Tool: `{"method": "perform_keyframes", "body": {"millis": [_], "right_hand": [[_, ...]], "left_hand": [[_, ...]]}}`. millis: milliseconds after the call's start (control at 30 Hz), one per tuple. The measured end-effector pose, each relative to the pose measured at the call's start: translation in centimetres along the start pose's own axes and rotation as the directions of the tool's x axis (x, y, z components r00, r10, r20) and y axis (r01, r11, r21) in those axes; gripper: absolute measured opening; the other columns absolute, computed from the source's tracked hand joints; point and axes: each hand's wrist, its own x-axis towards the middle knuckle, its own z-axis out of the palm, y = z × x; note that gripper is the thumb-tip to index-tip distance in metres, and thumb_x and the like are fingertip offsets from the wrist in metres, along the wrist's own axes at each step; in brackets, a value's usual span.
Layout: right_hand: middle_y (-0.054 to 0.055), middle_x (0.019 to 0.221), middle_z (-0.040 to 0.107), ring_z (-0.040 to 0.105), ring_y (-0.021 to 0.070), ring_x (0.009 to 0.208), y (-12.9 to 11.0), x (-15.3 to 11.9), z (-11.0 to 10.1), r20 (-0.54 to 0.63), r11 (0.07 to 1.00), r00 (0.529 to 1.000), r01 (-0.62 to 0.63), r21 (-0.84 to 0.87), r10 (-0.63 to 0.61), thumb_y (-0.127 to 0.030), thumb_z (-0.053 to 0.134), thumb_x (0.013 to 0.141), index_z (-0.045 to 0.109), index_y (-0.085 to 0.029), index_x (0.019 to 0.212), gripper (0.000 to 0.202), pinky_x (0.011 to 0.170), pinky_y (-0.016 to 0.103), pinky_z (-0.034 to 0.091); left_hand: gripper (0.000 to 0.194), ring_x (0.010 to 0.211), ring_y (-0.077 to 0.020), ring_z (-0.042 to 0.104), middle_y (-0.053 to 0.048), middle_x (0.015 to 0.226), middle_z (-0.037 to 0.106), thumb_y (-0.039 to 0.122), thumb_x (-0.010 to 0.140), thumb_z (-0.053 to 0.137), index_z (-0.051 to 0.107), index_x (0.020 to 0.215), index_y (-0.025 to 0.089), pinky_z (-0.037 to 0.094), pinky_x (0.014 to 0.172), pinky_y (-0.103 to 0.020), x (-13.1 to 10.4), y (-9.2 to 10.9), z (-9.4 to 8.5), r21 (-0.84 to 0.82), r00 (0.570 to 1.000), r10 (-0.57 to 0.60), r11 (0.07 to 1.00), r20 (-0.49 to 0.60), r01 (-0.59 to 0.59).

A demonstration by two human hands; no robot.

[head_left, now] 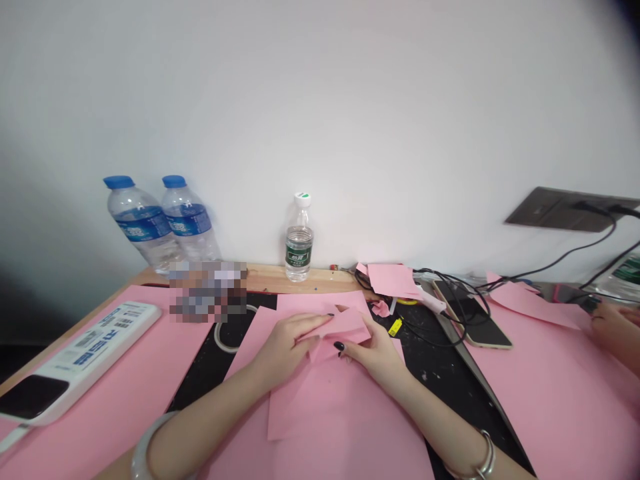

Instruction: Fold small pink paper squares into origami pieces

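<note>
Between my two hands is a folded piece of pink paper (345, 325), raised a little above the desk. My left hand (287, 343) grips its left side, with the fingers stretched along the top and the thumb underneath. At the right side my right hand (373, 350) pinches the same paper, its thumb and a fingertip showing below the fold. Under my hands lie larger pink sheets (350, 433), one overlapping another on the black mat (450, 380). Part of the folded paper is hidden behind my fingers.
Several water bottles (299, 243) stand against the wall. A white power bank (85, 360) lies at the left, beside a tape roll (220, 340). Right of me are cables (450, 280), a phone (480, 320), pink scraps (393, 280) and another person's hand (613, 327).
</note>
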Motion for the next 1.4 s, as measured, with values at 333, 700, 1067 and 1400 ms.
{"method": "perform_keyframes", "body": {"millis": [333, 700, 1067, 1400], "right_hand": [[0.007, 0.083, 0.073, 0.067, 0.0218, 0.073, 1.3, 0.8, -0.5, -0.176, 0.970, 0.984, 0.054, 0.237, -0.012, -0.034, 0.072, 0.071, 0.067, -0.017, 0.091, 0.027, 0.067, 0.033, 0.053], [0.006, 0.085, 0.074, 0.068, 0.0231, 0.079, 0.7, 0.5, -0.2, 0.082, 0.996, 0.996, 0.026, 0.083, -0.033, -0.036, 0.068, 0.073, 0.069, -0.017, 0.085, 0.022, 0.073, 0.034, 0.053], [-0.002, 0.060, 0.060, 0.055, 0.0148, 0.056, 0.7, 0.5, -0.1, 0.026, 0.996, 0.999, -0.035, 0.079, 0.033, -0.042, 0.069, 0.069, 0.062, -0.018, 0.069, 0.025, 0.057, 0.027, 0.045], [-0.007, 0.050, 0.039, 0.037, 0.0082, 0.048, 1.5, 0.8, -0.6, -0.045, 0.998, 0.998, -0.033, 0.046, 0.035, -0.044, 0.070, 0.068, 0.047, -0.018, 0.056, 0.037, 0.048, 0.021, 0.031]], "left_hand": [[0.033, 0.069, -0.0199, 0.059, -0.003, 0.069, 0.065, 0.043, 0.079, 0.058, 0.067, 0.071, 0.013, 0.043, 0.063, -0.028, 0.2, 0.5, 0.0, -0.424, 0.933, -0.355, 0.837, 0.061, 0.346], [0.026, 0.072, -0.0207, 0.063, -0.005, 0.078, 0.070, 0.037, 0.073, 0.066, 0.068, 0.082, 0.012, 0.046, 0.062, -0.027, 0.3, 0.4, 0.3, -0.401, 0.930, -0.351, 0.841, 0.109, 0.364], [0.024, 0.067, -0.0179, 0.063, -0.001, 0.067, 0.070, 0.039, 0.072, 0.068, 0.067, 0.065, 0.016, 0.050, 0.062, -0.026, 0.2, 1.0, -0.3, -0.438, 0.932, -0.329, 0.823, 0.152, 0.362], [0.025, 0.089, -0.0243, 0.066, -0.008, 0.093, 0.074, 0.030, 0.076, 0.067, 0.072, 0.096, 0.016, 0.045, 0.090, -0.041, 0.3, 0.3, -0.4, -0.587, 0.950, -0.217, 0.747, 0.225, 0.310]]}}
